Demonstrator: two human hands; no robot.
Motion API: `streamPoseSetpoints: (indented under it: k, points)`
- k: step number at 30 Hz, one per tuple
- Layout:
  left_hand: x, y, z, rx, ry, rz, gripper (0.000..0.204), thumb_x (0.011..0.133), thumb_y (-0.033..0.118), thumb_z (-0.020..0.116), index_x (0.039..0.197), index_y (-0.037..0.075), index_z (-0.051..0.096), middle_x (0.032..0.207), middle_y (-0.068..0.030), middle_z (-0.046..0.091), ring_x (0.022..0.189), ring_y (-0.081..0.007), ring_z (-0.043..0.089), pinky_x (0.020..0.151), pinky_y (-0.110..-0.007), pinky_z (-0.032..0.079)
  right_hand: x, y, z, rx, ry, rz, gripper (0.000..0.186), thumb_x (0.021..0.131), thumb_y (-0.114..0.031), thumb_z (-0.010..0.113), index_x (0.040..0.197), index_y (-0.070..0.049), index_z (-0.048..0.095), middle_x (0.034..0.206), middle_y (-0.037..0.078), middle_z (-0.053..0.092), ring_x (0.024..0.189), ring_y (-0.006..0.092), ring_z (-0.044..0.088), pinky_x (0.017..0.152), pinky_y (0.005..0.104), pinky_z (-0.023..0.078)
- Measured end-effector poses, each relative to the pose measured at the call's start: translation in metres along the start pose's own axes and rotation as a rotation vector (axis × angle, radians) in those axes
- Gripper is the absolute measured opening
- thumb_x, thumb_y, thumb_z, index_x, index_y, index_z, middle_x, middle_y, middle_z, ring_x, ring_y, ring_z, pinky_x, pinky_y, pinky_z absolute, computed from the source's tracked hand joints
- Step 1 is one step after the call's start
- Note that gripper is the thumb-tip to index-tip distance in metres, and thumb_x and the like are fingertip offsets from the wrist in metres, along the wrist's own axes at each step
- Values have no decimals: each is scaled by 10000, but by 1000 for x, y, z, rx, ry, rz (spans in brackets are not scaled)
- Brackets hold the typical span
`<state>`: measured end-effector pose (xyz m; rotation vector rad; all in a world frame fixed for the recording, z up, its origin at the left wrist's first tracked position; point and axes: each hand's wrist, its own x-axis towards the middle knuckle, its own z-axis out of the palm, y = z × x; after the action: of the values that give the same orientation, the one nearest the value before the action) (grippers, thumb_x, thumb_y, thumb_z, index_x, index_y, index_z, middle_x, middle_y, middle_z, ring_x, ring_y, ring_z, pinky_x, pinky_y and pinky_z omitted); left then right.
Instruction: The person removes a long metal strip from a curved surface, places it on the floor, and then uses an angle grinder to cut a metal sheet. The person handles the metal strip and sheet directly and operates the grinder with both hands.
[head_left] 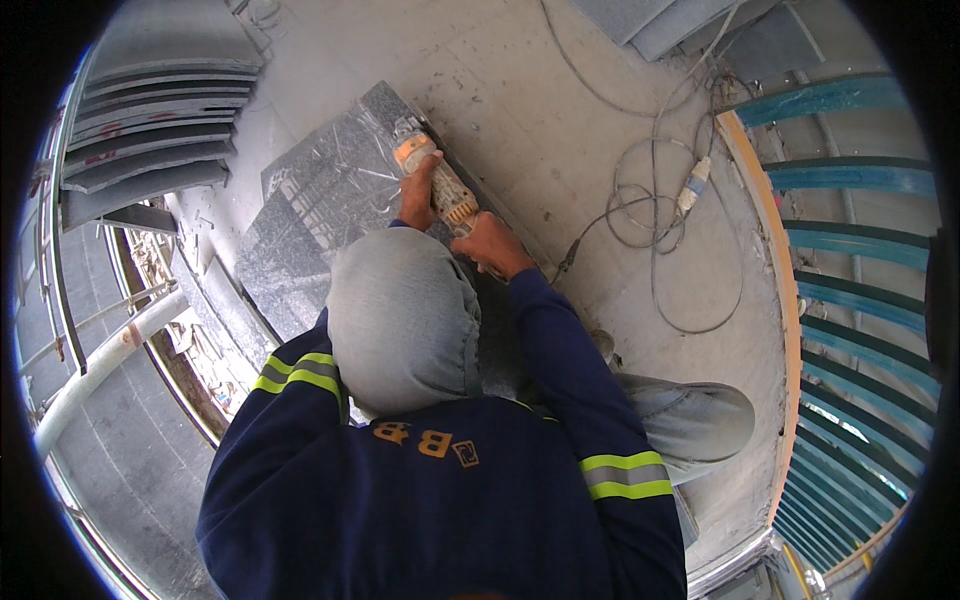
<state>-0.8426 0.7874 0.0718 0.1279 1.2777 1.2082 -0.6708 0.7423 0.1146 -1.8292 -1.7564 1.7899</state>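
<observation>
My left hand [420, 190] is wrapped round the front of the body of a dusty, orange-and-beige angle grinder [452, 200]. My right hand [493, 247] grips its rear end, where the cord comes out. The grinder's head lies against the far right edge of a dark grey, polished stone slab [325, 185]. Its disc cannot be made out from here. Pale dust and scratch-like streaks cover part of the slab's glossy face. My bent knee [402, 320] hides the slab's near part.
A dark power cable [655, 215] loops over the dusty concrete floor [530, 110] to the right, with a pale connector [693, 185]. Stacked stone slabs [155, 130] stand at the far left, more slabs [650, 25] at the far right. A teal-barred railing [850, 245] borders the right side.
</observation>
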Motion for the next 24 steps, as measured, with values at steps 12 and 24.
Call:
streamPoseSetpoints:
  k: [12, 24]
  points:
    - [12, -1, -12, 21, -29, 17, 403, 899, 286, 725, 1186, 49, 570, 933, -102, 650, 802, -274, 682, 738, -451, 592, 4, -4, 0, 18, -13, -55, 475, 694, -259, 729, 1005, 94, 662, 793, 200, 711, 616, 287, 699, 610, 381, 556]
    - [7, 4, 0, 21, 47, -4, 384, 887, 271, 744, 1144, 44, 570, 905, -93, 641, 764, -263, 675, 702, -444, 591, 7, -1, 0, 46, -35, -43, 480, 699, -246, 747, 1013, 109, 664, 845, 221, 714, 622, 272, 701, 596, 383, 558]
